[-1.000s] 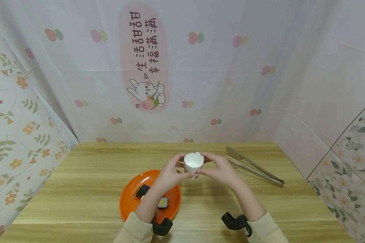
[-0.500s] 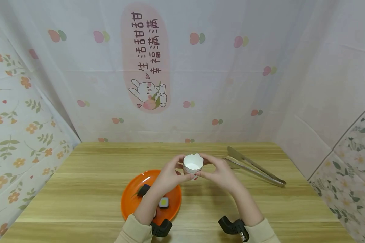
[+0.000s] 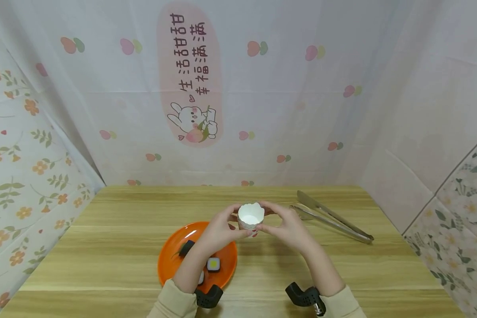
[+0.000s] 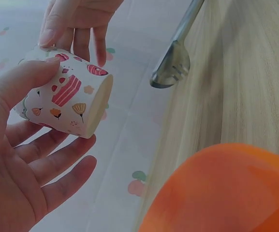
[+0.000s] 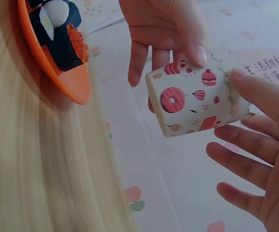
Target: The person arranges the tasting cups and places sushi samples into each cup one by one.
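A white paper baking cup (image 3: 251, 216) with a scalloped rim is held up over the table between both hands. Pink cake and doughnut prints cover its outer wall, as the left wrist view shows on the cup (image 4: 66, 96). My left hand (image 3: 218, 227) pinches it from the left side, thumb in front and fingers behind. From the opposite side my right hand (image 3: 286, 225) pinches it the same way. The cup's open mouth tips toward the head camera, showing a plain white inside.
Under my left forearm, an orange plate (image 3: 167, 256) carries several sushi pieces (image 3: 213, 264), one topped with orange roe (image 5: 77, 43). Metal tongs (image 3: 334, 221) lie at the right on the wooden table (image 3: 115, 247). A printed cloth (image 3: 286, 110) hangs behind the table.
Both hands have brought the baking cup slightly down and to the left, and its mouth now faces the head camera a little more. The plate and tongs keep their places.
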A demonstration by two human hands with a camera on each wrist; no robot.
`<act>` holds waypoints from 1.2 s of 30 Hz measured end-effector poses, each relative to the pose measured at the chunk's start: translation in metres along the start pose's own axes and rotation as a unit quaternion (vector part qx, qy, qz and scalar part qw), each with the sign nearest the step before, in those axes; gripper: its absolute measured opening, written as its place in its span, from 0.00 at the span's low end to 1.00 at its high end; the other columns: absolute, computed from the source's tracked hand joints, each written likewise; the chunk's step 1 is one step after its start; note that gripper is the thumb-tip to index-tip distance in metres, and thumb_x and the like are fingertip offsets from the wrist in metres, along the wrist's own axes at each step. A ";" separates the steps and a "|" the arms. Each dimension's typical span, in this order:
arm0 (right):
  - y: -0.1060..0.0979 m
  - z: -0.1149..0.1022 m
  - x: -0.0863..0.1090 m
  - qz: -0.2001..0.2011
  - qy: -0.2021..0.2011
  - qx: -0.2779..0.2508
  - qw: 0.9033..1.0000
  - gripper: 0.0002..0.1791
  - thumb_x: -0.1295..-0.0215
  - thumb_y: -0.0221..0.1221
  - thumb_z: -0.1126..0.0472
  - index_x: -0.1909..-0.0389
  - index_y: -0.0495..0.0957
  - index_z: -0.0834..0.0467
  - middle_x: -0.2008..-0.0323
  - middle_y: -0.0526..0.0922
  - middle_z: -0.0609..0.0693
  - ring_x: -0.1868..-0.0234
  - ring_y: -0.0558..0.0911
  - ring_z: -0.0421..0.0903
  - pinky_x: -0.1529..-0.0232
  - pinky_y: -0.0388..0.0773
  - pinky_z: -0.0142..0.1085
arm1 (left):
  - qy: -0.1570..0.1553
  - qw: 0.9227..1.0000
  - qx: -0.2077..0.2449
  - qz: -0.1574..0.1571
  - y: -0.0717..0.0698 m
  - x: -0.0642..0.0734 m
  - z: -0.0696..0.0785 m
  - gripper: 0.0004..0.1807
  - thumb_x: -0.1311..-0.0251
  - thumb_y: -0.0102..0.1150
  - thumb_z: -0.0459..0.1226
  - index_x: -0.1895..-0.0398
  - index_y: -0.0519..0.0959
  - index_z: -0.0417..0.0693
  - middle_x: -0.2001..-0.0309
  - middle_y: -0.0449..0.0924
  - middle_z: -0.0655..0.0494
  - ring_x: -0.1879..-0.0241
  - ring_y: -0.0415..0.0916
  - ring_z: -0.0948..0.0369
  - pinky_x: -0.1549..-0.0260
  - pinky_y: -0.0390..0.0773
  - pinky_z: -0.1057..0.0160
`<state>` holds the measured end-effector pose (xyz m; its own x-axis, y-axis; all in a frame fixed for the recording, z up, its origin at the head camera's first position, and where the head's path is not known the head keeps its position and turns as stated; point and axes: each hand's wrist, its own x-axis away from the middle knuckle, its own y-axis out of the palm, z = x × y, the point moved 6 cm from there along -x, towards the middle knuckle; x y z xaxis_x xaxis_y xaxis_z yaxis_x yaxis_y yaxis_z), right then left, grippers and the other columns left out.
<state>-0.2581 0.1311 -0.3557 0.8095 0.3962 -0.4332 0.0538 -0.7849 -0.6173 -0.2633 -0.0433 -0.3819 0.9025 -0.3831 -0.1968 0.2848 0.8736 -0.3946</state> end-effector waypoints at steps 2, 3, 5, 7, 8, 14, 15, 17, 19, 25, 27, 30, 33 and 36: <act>-0.001 -0.001 0.000 0.003 -0.011 0.000 1.000 0.32 0.49 0.72 0.60 0.41 0.75 0.59 0.53 0.83 0.48 0.53 0.80 0.46 0.49 0.73 0.54 | 0.002 1.000 0.000 -0.002 0.000 0.000 0.000 0.33 0.49 0.72 0.45 0.40 0.72 0.51 0.47 0.74 0.57 0.54 0.73 0.56 0.58 0.76 0.56; -0.001 -0.002 0.000 0.004 -0.015 0.000 1.000 0.31 0.49 0.72 0.61 0.41 0.76 0.58 0.53 0.83 0.47 0.53 0.80 0.46 0.49 0.73 0.54 | 0.004 1.000 0.001 -0.003 0.000 0.000 0.000 0.32 0.49 0.72 0.45 0.40 0.72 0.50 0.47 0.74 0.57 0.54 0.73 0.56 0.58 0.76 0.56; -0.002 -0.003 0.001 0.003 -0.020 0.005 1.000 0.29 0.48 0.72 0.61 0.43 0.77 0.57 0.51 0.82 0.47 0.53 0.80 0.45 0.48 0.73 0.53 | 0.007 1.000 0.001 -0.005 0.000 -0.001 0.000 0.31 0.49 0.72 0.44 0.41 0.72 0.50 0.48 0.74 0.56 0.55 0.73 0.56 0.59 0.76 0.56; -0.003 -0.003 0.002 0.000 -0.022 0.016 1.000 0.27 0.48 0.71 0.60 0.44 0.79 0.56 0.51 0.82 0.47 0.53 0.80 0.47 0.49 0.74 0.52 | 0.010 1.000 0.002 -0.007 0.000 -0.001 0.000 0.31 0.49 0.72 0.43 0.41 0.72 0.51 0.49 0.74 0.56 0.55 0.73 0.56 0.59 0.76 0.56; -0.003 -0.004 0.002 -0.002 -0.023 0.022 1.000 0.26 0.47 0.71 0.60 0.45 0.79 0.55 0.50 0.82 0.47 0.53 0.80 0.48 0.49 0.74 0.51 | 0.010 1.000 0.002 -0.009 0.000 0.000 0.001 0.30 0.49 0.72 0.43 0.41 0.72 0.51 0.49 0.75 0.56 0.55 0.73 0.56 0.59 0.76 0.56; -0.005 -0.007 0.003 -0.004 -0.034 0.055 0.998 0.24 0.47 0.70 0.61 0.47 0.80 0.56 0.48 0.81 0.51 0.49 0.80 0.53 0.52 0.77 0.49 | 0.009 1.000 -0.010 -0.014 0.000 -0.001 0.001 0.30 0.48 0.72 0.41 0.41 0.72 0.51 0.50 0.75 0.59 0.56 0.73 0.57 0.59 0.77 0.58; -0.005 -0.008 0.003 -0.003 -0.036 0.058 0.998 0.24 0.47 0.71 0.62 0.47 0.80 0.56 0.48 0.81 0.52 0.49 0.80 0.53 0.52 0.77 0.49 | 0.009 1.000 -0.012 -0.015 0.000 -0.001 0.001 0.31 0.48 0.72 0.41 0.41 0.72 0.51 0.50 0.74 0.60 0.55 0.73 0.57 0.59 0.76 0.58; -0.005 -0.009 0.003 -0.001 -0.040 0.066 0.997 0.24 0.48 0.71 0.62 0.47 0.81 0.56 0.48 0.81 0.52 0.48 0.79 0.52 0.51 0.77 0.49 | 0.010 1.000 -0.012 -0.018 0.000 -0.001 0.001 0.32 0.49 0.72 0.41 0.40 0.71 0.50 0.51 0.74 0.60 0.55 0.73 0.57 0.59 0.77 0.58; -0.005 -0.010 0.003 0.000 -0.043 0.074 0.996 0.24 0.48 0.71 0.62 0.48 0.81 0.56 0.48 0.81 0.51 0.48 0.79 0.51 0.50 0.77 0.48 | 0.009 1.000 -0.012 -0.021 0.000 -0.001 0.000 0.32 0.48 0.72 0.41 0.39 0.71 0.50 0.51 0.74 0.60 0.55 0.73 0.57 0.59 0.77 0.58; -0.004 -0.011 0.003 -0.010 -0.042 0.080 0.996 0.17 0.47 0.70 0.60 0.54 0.83 0.54 0.48 0.81 0.51 0.47 0.78 0.51 0.49 0.76 0.49 | 0.008 0.999 -0.019 -0.025 0.001 -0.001 -0.001 0.33 0.48 0.72 0.42 0.38 0.70 0.51 0.50 0.74 0.61 0.55 0.73 0.58 0.58 0.76 0.57; -0.004 -0.011 0.004 -0.014 -0.040 0.078 0.996 0.13 0.47 0.70 0.60 0.59 0.85 0.52 0.48 0.81 0.51 0.47 0.78 0.52 0.50 0.76 0.48 | 0.007 0.999 -0.021 -0.027 0.001 -0.001 -0.001 0.33 0.48 0.71 0.43 0.38 0.70 0.51 0.50 0.74 0.62 0.55 0.73 0.58 0.58 0.75 0.56; -0.004 -0.013 0.004 -0.018 -0.046 0.080 0.996 0.08 0.47 0.70 0.61 0.65 0.85 0.50 0.48 0.80 0.52 0.47 0.78 0.53 0.51 0.77 0.47 | 0.005 0.999 -0.023 -0.028 0.001 -0.001 -0.001 0.33 0.48 0.72 0.43 0.38 0.70 0.52 0.50 0.74 0.62 0.54 0.73 0.58 0.58 0.75 0.56; -0.005 -0.014 0.005 -0.020 -0.054 0.084 0.995 0.07 0.47 0.70 0.62 0.67 0.85 0.49 0.49 0.80 0.52 0.48 0.78 0.53 0.52 0.77 0.47 | 0.004 0.999 -0.020 -0.029 0.002 -0.001 -0.001 0.33 0.48 0.72 0.42 0.38 0.70 0.51 0.50 0.74 0.61 0.54 0.73 0.57 0.57 0.75 0.56; -0.005 -0.015 0.005 -0.021 -0.058 0.087 0.994 0.07 0.48 0.70 0.62 0.68 0.85 0.49 0.49 0.80 0.53 0.48 0.78 0.53 0.53 0.78 0.46 | 0.004 0.999 -0.018 -0.030 0.002 -0.001 -0.001 0.33 0.48 0.72 0.42 0.38 0.70 0.50 0.50 0.74 0.59 0.54 0.73 0.57 0.57 0.76 0.56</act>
<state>-0.2454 0.1299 -0.3451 0.7350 0.4869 -0.4719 -0.0245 -0.6765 -0.7361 -0.2639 -0.0416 -0.3839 0.8813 -0.4372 -0.1791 0.3264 0.8375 -0.4382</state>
